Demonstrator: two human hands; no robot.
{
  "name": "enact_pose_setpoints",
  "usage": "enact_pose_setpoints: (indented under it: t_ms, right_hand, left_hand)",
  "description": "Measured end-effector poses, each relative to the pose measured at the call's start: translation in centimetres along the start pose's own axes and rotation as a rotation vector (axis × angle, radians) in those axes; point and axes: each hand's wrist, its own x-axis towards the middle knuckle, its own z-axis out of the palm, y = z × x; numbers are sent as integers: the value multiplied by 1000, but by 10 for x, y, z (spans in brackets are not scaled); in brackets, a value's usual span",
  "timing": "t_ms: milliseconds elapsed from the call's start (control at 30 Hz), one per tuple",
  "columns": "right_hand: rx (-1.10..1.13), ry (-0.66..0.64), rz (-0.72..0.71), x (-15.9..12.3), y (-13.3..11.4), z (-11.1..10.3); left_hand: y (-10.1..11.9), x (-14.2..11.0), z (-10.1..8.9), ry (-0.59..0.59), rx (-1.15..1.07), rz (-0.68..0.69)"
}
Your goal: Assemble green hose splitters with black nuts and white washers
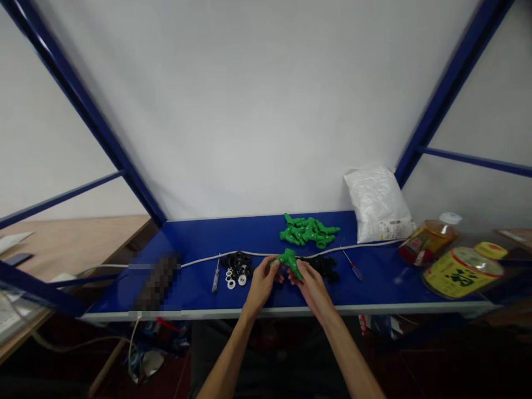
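Note:
Between my two hands, just above the front of the blue tabletop, is a green plastic Y-shaped pipe fitting [287, 258]. My left hand [265, 277] grips its left end with closed fingers. On the other side my right hand [308, 279] pinches the lower right branch. Behind them lies a pile of similar green fittings [310, 230]. To the left of my left hand are black and white rings [238, 269], lying loose together. A heap of small black parts [326, 267] sits beside my right hand, partly hidden by it.
A screwdriver [216, 275] lies left of the rings, another screwdriver [352, 264] to the right. A white cable [199, 260] crosses the blue table [191, 235]. At the right stand a white plastic bag [376, 202], an amber bottle [430, 238] and a yellow-labelled jar [461, 271].

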Motion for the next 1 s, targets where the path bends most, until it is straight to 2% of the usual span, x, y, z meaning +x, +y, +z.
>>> enact_pose_setpoints:
  t_ms: [267,433,600,767,900,1000]
  right_hand:
    - [-201,-119,13,-3,0,-4]
    - [-327,-83,41,-4,6,-6]
    - [-367,-81,79,-7,2,-3]
    - [-346,-55,71,-4,-4,4]
    - [-427,-41,82,-7,-2,7]
    - [-586,-31,117,-17,-1,12]
  left_hand:
    - [-3,-2,-1,23,12,22]
    - [1,-6,0,64,57,-24]
    - [10,-8,-1,93,86,-40]
    - [14,-7,-4,46,36,-63]
    - [11,-15,-12,17,-46,-153]
    - [12,-26,-23,84,46,-179]
